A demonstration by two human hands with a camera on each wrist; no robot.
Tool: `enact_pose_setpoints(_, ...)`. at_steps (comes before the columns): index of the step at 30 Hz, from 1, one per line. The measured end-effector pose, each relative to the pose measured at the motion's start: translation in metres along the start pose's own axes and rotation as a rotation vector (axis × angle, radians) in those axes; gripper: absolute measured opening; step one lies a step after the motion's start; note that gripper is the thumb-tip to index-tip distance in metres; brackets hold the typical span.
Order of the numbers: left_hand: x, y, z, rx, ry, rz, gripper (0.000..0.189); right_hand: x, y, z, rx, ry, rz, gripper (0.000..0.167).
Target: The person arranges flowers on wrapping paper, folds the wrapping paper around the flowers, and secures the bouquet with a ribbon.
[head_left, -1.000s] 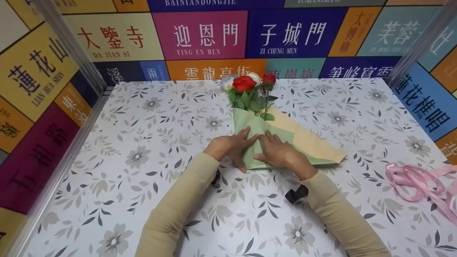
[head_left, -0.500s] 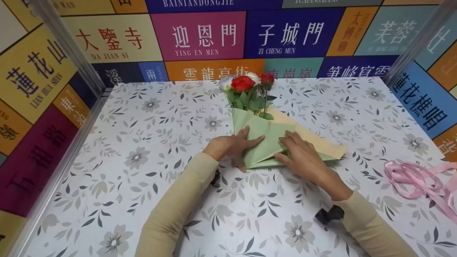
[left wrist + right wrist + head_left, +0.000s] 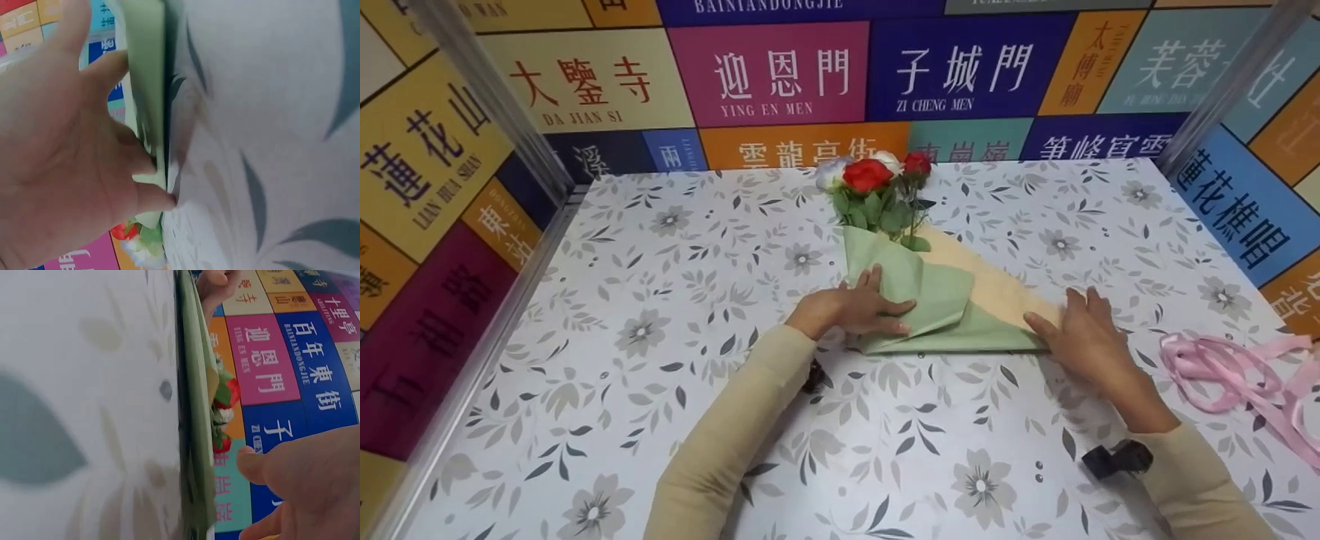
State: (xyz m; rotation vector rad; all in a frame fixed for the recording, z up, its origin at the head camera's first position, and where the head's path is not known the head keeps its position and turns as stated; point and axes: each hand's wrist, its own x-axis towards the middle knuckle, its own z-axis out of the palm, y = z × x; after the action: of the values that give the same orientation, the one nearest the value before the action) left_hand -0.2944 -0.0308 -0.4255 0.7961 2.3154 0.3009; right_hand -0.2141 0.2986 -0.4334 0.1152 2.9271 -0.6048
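Note:
A bouquet of artificial-looking flowers, with a red rose [image 3: 866,177], a smaller red bloom [image 3: 916,163] and whitish ones [image 3: 831,174], lies on the table with its stems inside wrapping paper. Green paper [image 3: 945,296] is folded over from the left, and a cream sheet [image 3: 990,276] shows on the right. My left hand [image 3: 866,307] rests with spread fingers on the green fold, holding it down. Over the paper's right corner is my right hand [image 3: 1087,337], fingers extended and thumb apart; in the right wrist view that hand [image 3: 315,478] shows nothing in its grasp.
A loose pink ribbon [image 3: 1222,375] lies in loops at the table's right side. The table wears a white floral cloth [image 3: 645,420]. Colourful panels with lettering [image 3: 769,75] stand behind and at both sides.
My right hand has moved rightward from beside the left hand, across the green paper to its right corner. The folded green flap has shifted, baring more cream paper. My left hand stays nearly in place.

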Motion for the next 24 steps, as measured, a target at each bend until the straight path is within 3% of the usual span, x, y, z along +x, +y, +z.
enact_pose_setpoints(6, -0.002, 0.013, 0.013, 0.091, 0.113, -0.034, 0.063, -0.004, 0.010, -0.006, -0.108, -0.108, 0.127, 0.120)
enact_pose_setpoints(9, -0.004, 0.020, 0.020, 0.177, 0.166, -0.012, 0.061, -0.005, 0.010, -0.007, -0.132, -0.151, 0.121, 0.115)
enact_pose_setpoints(11, -0.005, 0.023, 0.023, 0.223, 0.168, 0.005, 0.058, -0.006, 0.010, -0.007, -0.126, -0.156, 0.093, 0.107)
enact_pose_setpoints(19, -0.005, 0.023, 0.027, 0.241, 0.056, -0.016, 0.055, -0.004, 0.007, -0.002, -0.008, -0.002, 0.000, 0.062)
enact_pose_setpoints(24, -0.001, 0.027, 0.025, 0.281, 0.027, -0.048, 0.058, -0.004, 0.000, -0.003, 0.012, 0.146, -0.002, 0.061)
